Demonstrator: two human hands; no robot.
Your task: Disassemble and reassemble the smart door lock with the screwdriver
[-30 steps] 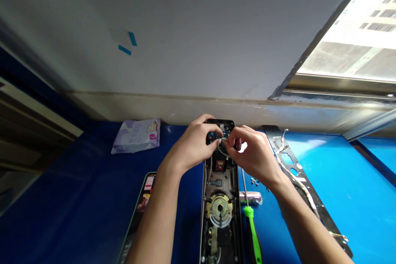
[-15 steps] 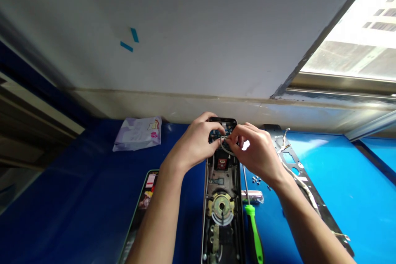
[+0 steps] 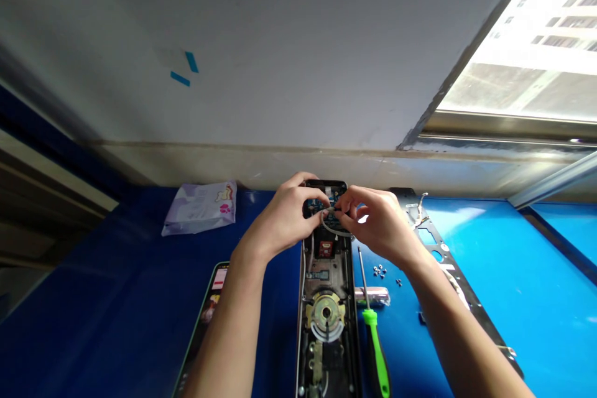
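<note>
Two bare hands meet over a gray cable at the far end of an open housing

The long black housing (image 3: 321,283) lies open on the blue worktop (image 3: 116,298), its far end close to the wall (image 3: 280,168). Above the circuit board (image 3: 318,205) in that end, the right hand (image 3: 373,217) has its grip closed, thumb and forefinger pinching the gray cable (image 3: 334,233) near its end. The left hand (image 3: 291,214) comes over the housing's left edge, with thumb and forefinger at the same cable (whether they clamp it is too small to tell). A slack loop of the cable hangs below the fingertips. Nearer along the housing sit a red part (image 3: 326,249) and a round metal part (image 3: 327,313).

Just right of the housing, a green-handled screwdriver (image 3: 377,354) points away from the person, its shaft crossing in front of a shiny wrapped cylinder (image 3: 380,296). Loose screws (image 3: 380,271) lie near its tip. Farther right, partly behind the right forearm, is a black plate (image 3: 478,316) with cutouts. On the left, a phone (image 3: 209,305) lies partly hidden by the left forearm, and a lilac packet (image 3: 200,208) rests near the wall.
</note>
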